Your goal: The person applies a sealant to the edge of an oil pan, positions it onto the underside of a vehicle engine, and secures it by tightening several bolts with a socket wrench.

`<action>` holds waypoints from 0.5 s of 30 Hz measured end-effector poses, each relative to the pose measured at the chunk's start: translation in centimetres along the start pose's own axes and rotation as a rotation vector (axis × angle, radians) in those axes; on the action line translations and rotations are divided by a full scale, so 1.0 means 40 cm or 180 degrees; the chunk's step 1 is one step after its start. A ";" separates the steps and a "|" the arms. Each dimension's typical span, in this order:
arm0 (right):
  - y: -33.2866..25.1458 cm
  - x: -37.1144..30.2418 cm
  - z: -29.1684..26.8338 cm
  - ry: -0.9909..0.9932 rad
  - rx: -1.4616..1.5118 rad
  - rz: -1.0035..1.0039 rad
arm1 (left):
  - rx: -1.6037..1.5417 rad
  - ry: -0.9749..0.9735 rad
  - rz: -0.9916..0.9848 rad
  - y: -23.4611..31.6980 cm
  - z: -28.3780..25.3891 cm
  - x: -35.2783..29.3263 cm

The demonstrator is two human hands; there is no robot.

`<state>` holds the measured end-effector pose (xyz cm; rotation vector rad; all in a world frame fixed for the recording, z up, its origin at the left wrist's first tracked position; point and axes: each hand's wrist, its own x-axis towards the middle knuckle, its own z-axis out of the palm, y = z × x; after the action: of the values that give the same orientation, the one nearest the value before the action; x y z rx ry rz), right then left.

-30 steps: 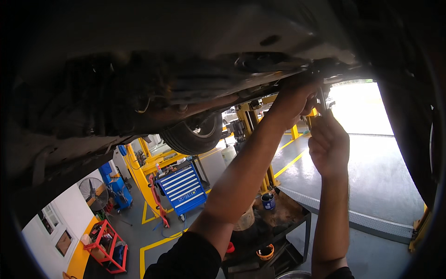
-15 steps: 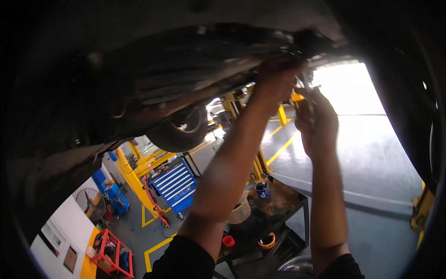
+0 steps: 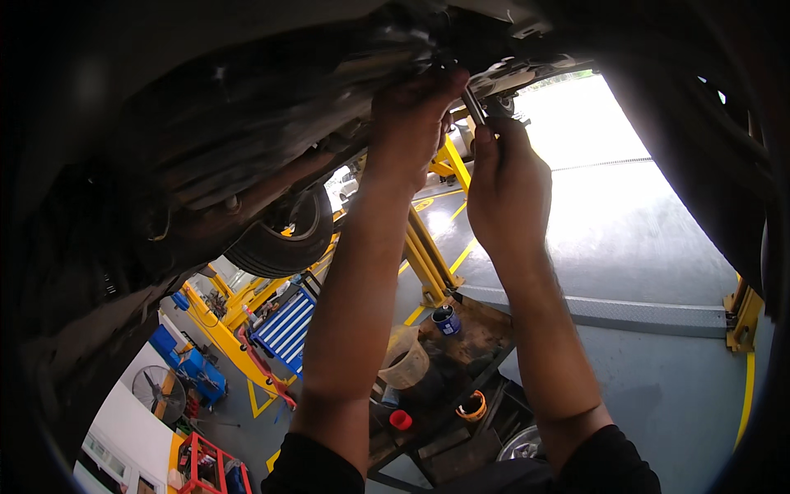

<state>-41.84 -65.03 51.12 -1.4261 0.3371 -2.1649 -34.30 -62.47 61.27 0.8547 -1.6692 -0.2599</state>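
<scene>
Overhead spreads the dark underside of a raised car. My left hand reaches up against it, fingers curled and closed; what they hold is hidden behind the hand. Just to its right, my right hand is closed around the lower end of a slim, shiny metal tool, which looks like a wrench. The tool leans up and left toward my left thumb. Its upper end, by the dark parts of the underbody, cannot be made out.
Below stands a dark workbench with a translucent bucket, a dark blue can, a red cup and an orange-rimmed tub. Yellow lift posts, a tyre and a blue drawer cabinet are further off.
Both hands now appear further left and higher in view, as the whole scene has shifted. The tool between them shows more plainly, leaning up and left. Both hands stay closed.
</scene>
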 end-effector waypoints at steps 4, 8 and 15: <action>0.032 0.031 -0.054 -0.0966 0.2444 0.0926 | -0.0244 0.0244 -0.0534 0.024 -0.010 -0.030; 0.033 0.032 -0.054 -0.1493 0.3928 0.2069 | -0.0837 0.0558 -0.1261 -0.033 -0.050 -0.103; 0.015 0.039 -0.042 -0.1120 0.1230 0.1011 | -0.0466 0.0288 -0.2289 -0.257 -0.097 -0.437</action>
<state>-43.69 -66.53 51.35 -1.3853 0.0092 -1.5852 -25.83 -57.27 43.18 1.3088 -1.1872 -0.8102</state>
